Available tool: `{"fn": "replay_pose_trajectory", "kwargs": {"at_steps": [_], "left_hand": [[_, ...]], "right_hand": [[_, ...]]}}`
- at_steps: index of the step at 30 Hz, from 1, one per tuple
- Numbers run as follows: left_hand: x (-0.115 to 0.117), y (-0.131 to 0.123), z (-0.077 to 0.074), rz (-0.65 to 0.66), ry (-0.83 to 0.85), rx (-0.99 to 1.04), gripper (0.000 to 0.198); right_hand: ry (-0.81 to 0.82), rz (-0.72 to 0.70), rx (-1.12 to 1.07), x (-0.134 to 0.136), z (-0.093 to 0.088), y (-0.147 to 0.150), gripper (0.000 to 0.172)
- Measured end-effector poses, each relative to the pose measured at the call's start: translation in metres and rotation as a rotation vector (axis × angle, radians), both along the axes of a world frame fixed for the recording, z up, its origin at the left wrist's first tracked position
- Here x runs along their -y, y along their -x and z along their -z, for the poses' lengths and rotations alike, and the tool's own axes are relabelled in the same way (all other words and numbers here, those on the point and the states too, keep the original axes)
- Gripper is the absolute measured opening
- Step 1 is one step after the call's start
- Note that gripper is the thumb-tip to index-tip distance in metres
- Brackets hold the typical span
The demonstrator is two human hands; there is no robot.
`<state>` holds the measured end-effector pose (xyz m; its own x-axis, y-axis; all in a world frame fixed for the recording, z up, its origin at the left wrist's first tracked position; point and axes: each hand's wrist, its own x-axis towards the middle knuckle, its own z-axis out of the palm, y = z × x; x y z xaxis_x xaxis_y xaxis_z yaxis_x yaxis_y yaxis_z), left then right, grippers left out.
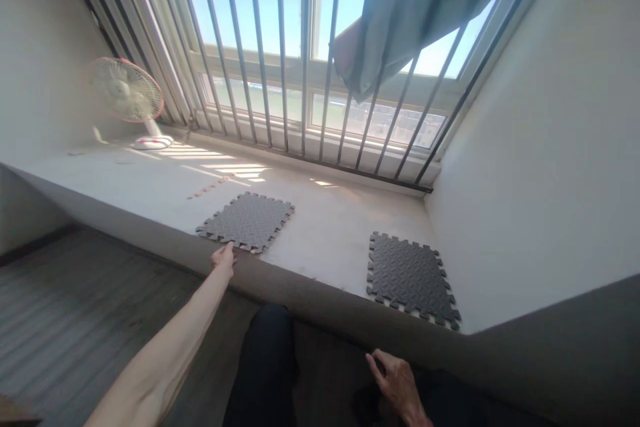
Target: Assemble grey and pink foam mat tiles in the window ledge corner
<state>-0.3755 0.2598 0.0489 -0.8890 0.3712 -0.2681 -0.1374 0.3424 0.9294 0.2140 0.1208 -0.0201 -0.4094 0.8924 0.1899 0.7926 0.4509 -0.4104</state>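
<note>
A wide window ledge (pixel 325 227) stretches beyond both hands. On it, a grey foam mat (pixel 247 220) lies just past the left hand (pixel 223 259), whose fingertips touch its near edge, fingers extended. A second mat (pixel 410 277) lies beyond the right hand (pixel 397 383), which rests loosely curled, holding nothing. A fan (pixel 125 93) stands far left.

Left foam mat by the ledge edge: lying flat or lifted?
Flat. The left foam mat lies spread on the ledge with no corner raised; the left hand touches its near edge.
</note>
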Motion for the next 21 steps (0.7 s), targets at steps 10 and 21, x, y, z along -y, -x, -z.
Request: {"fn": "replay_pose_trajectory", "kwargs": {"at_steps": [10,21], "left_hand": [[-0.006,-0.026,-0.034,-0.082,-0.252,0.309,0.024],[0.049,-0.231,-0.039,0.36,-0.652,0.537,0.018]], "right_hand": [[0.057,0.051,-0.183,0.034,0.019,0.027,0.051],[0.529,0.29,-1.064,-0.064,-0.086,0.145,0.074]]}}
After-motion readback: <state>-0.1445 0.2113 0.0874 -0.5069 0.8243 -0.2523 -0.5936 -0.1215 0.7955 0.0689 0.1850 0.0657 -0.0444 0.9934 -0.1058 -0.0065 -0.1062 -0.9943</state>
